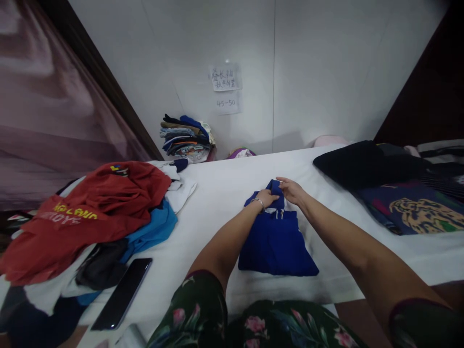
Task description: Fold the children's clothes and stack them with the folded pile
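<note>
A blue collared top [277, 244] lies folded into a compact shape on the white-covered table, its collar at the far end and small white bits showing below it. My left hand [266, 198], with a bracelet at the wrist, is closed on the left part of the collar. At the collar's right edge, my right hand [291, 190] touches the cloth with its fingers stretched out and apart. Part of the collar is hidden behind my fingers.
On the left lies a loose heap of clothes with a red shirt [90, 212] on top, and a phone [123, 294] in front. A folded stack [188, 140] stands against the wall under paper signs [225, 77]. Dark garments [369, 164] are piled at right on the white sheet [206, 193].
</note>
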Action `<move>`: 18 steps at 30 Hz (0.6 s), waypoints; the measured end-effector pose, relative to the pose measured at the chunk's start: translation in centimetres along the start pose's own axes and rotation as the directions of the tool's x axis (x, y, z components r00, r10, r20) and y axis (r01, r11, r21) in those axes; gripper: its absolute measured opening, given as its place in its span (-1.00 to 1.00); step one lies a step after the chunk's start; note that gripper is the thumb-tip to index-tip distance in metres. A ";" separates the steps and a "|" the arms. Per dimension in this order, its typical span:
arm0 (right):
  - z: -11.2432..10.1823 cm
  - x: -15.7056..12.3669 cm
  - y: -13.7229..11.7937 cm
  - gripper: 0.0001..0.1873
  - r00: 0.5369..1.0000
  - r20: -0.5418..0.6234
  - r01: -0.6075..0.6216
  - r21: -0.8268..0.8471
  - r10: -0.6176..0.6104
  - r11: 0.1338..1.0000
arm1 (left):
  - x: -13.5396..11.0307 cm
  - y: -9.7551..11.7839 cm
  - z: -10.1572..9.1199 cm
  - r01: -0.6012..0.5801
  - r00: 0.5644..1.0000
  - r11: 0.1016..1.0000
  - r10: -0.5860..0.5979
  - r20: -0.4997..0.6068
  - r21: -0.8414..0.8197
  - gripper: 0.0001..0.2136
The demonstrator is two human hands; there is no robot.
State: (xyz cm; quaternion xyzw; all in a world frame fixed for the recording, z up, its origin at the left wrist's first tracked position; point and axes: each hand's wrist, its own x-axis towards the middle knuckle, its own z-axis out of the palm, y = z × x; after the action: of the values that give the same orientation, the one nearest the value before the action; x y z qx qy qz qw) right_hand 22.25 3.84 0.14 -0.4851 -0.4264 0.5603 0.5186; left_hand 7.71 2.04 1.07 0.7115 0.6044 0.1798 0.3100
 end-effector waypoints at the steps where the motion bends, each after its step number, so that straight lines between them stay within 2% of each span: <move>1: -0.1 0.1 0.1 -0.55 0.999 -0.038 0.021 -0.057 -0.023 0.998 | 0.2 0.2 0.3 0.008 1.000 1.000 -0.008 -0.018 0.014 -0.75; 5: -0.7 0.1 0.4 -0.49 0.978 -0.149 0.098 -0.299 -0.147 0.949 | 0.5 0.8 1.2 -0.014 0.998 0.999 0.017 -0.065 0.045 -0.74; 9: -1.4 -0.2 0.7 -0.53 0.972 -0.140 0.105 -0.466 -0.190 0.879 | 1.1 0.0 -0.5 -0.007 0.992 0.998 0.014 -0.127 0.058 -0.74; 12: -1.8 0.1 1.1 -0.60 0.977 -0.129 0.077 -0.534 -0.171 0.842 | 1.8 -1.9 -2.5 0.074 0.982 0.994 -0.060 -0.178 0.074 -0.70; 14: -1.9 0.7 1.4 -0.62 0.978 -0.133 0.061 -0.558 -0.161 0.827 | 2.3 -3.0 -3.3 0.105 0.983 0.992 -0.092 -0.161 0.076 -0.70; 18: -1.9 2.3 2.5 -0.59 0.978 -0.139 0.048 -0.569 -0.153 0.821 | 3.1 -3.9 -3.0 0.142 0.986 0.988 -0.136 -0.097 0.064 -0.73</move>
State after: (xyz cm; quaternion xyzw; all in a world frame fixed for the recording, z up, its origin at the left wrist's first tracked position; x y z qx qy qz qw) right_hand 23.75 5.81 -2.84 -0.6412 -0.5491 0.3358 0.4178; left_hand 3.55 6.06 0.37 0.6691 0.6722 0.1690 0.2681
